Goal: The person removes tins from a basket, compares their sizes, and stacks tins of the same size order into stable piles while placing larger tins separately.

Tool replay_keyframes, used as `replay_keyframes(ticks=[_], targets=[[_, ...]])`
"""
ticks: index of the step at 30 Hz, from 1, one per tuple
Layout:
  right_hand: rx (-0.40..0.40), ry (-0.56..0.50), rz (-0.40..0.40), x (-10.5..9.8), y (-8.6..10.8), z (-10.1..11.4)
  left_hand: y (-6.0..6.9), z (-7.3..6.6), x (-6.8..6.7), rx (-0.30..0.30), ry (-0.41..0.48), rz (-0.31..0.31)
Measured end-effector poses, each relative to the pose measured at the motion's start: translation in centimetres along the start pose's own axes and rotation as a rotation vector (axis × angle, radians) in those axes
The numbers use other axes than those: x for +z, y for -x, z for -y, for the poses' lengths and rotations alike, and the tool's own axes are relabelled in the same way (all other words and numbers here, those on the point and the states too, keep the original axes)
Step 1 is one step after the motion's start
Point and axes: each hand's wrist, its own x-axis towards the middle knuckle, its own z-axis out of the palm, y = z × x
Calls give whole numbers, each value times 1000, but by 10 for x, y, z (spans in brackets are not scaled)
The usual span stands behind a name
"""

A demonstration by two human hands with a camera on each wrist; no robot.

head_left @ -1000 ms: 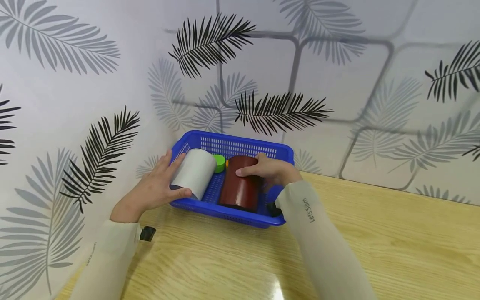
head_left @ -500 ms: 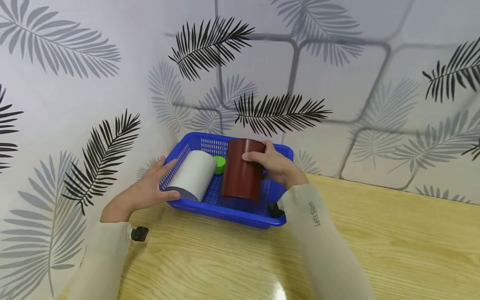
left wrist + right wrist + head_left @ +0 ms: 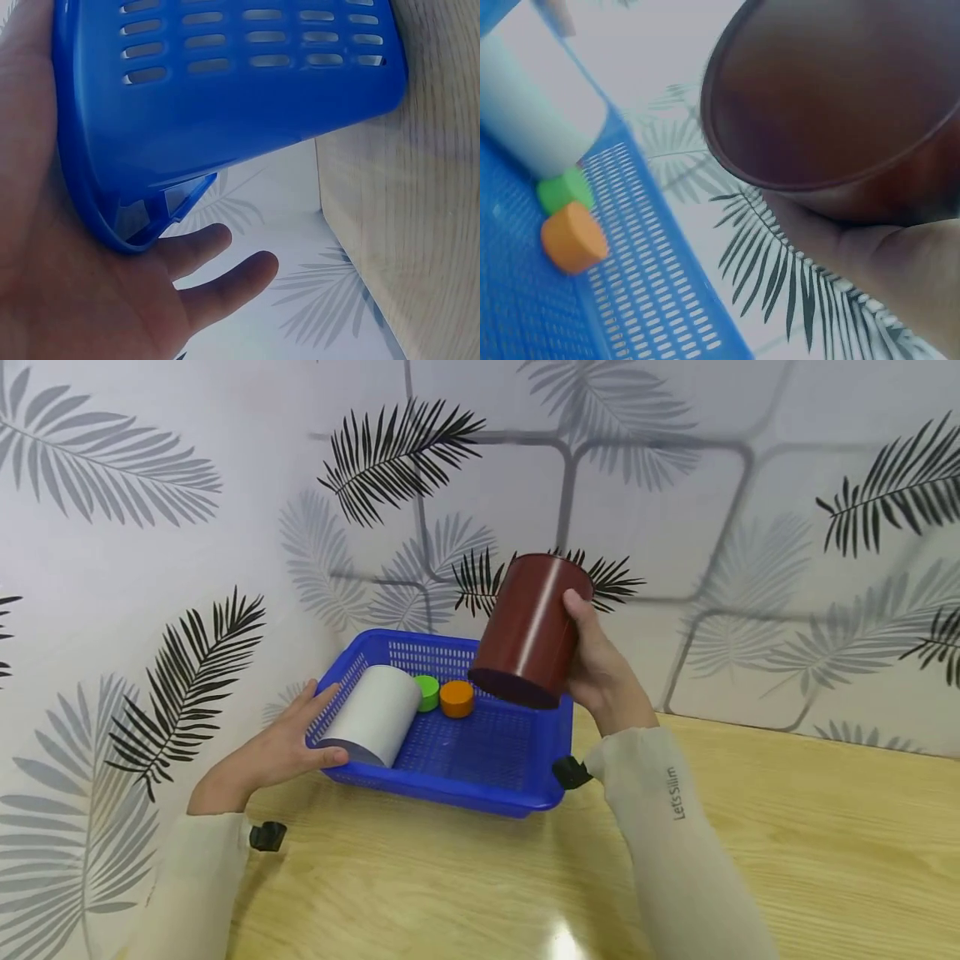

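Note:
My right hand (image 3: 603, 672) grips a dark red cylinder (image 3: 531, 627) by its side, with the thumb across the front. It is held tilted above the right part of a blue plastic basket (image 3: 450, 789). One round, rimmed end of the cylinder (image 3: 832, 90) fills the upper right of the right wrist view. At the basket's left end my left hand (image 3: 262, 752) rests on the rim, its fingers spread. A white cylinder (image 3: 375, 714) lies on its side in the basket near that hand. Beside it are a small green disc-like piece (image 3: 426, 692) and an orange one (image 3: 456, 698).
The basket stands on a light wooden table (image 3: 420, 877), close to a wall (image 3: 660, 510) with a leaf pattern. Slots pierce the basket's side (image 3: 247, 45). Bare wood extends to the right and in front.
My right hand has lifted the dark red cylinder up and to the right out of the basket, uncovering the orange piece. The left hand has slid slightly left, off the white cylinder, along the rim.

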Motion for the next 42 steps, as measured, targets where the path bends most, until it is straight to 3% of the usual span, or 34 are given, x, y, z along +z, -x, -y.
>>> replay_keyframes(ticks=[3,5,8,15,18,23,33,37,42], targets=[[26,156,30,3,11,4,-1,1,0,7,-2,-1],[-12,257,41,3,19,8,-3,2,0,20,2,-4],[-83,384,-30,-3,35,17,-4,3,1,45,16,-5],[-150,645,-249,-46,82,26,2,10,1,50,16,-5],[-176,750,-290,-67,101,23,2,12,2,73,32,-3],[-201,915,-289,-98,121,17,0,14,3,89,52,-4],[-199,1029,-357,-146,143,26,0,9,2,17,58,30],[-174,1070,-420,-170,156,34,-1,4,1,-21,51,56],[-132,1080,-526,-199,168,46,-2,1,0,-18,29,67]])
